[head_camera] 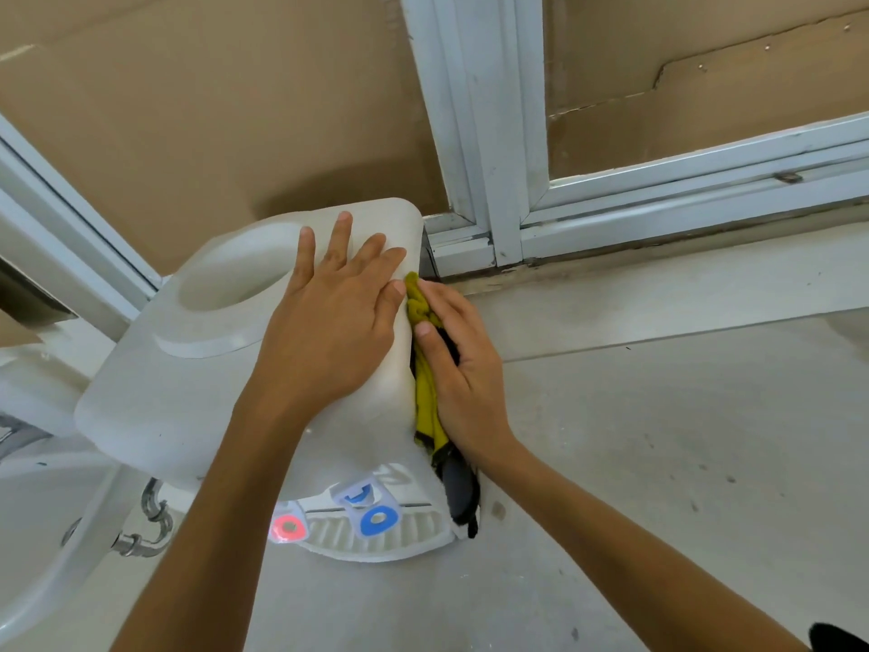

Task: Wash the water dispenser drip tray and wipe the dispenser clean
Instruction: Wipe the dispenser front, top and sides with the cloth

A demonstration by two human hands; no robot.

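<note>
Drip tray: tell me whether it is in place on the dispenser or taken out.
In place: the white slotted drip tray sits under the red and blue taps at the dispenser's front.

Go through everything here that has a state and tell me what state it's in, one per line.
water dispenser: upright, no bottle in its top well
left hand: flat on the dispenser top, bracing it
right hand: pressing the cloth against the dispenser's right side
yellow cloth: bunched, hanging down the side
drip tray: seated under the taps
</note>
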